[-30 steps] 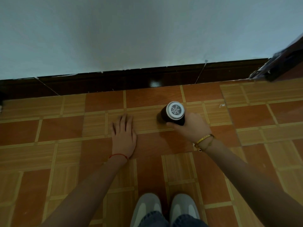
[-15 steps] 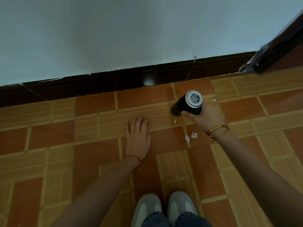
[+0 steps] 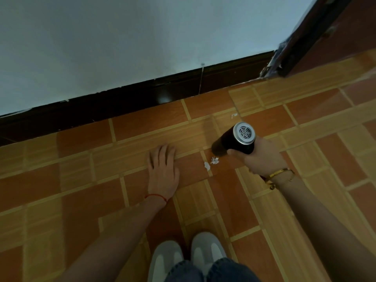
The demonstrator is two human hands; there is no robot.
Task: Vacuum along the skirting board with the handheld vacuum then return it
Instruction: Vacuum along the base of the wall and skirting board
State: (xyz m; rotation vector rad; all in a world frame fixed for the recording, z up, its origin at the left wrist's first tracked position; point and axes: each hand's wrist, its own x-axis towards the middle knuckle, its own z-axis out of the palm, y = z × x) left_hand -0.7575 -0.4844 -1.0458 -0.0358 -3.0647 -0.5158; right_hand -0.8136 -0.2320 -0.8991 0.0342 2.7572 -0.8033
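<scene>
My right hand (image 3: 262, 157) grips a black cylindrical handheld vacuum (image 3: 234, 142) with a silver grilled rear end facing me; its nose points down-left at the tiled floor. Small white scraps (image 3: 211, 162) lie on the tile just below the nose. Another white scrap (image 3: 234, 115) lies further back, near the wall. My left hand (image 3: 163, 169) rests flat on the floor, fingers together, left of the scraps. The dark brown skirting board (image 3: 142, 94) runs along the foot of the pale wall, well behind the vacuum.
A dark door frame (image 3: 295, 47) stands at the right end of the skirting board. My two white shoes (image 3: 187, 259) are at the bottom centre. Orange and tan floor tiles (image 3: 61, 190) stretch to the left and right.
My right hand has carried the vacuum rightward along the floor, away from my left hand. White scraps that were under or near my hand now show. The view has shifted right toward the door frame.
</scene>
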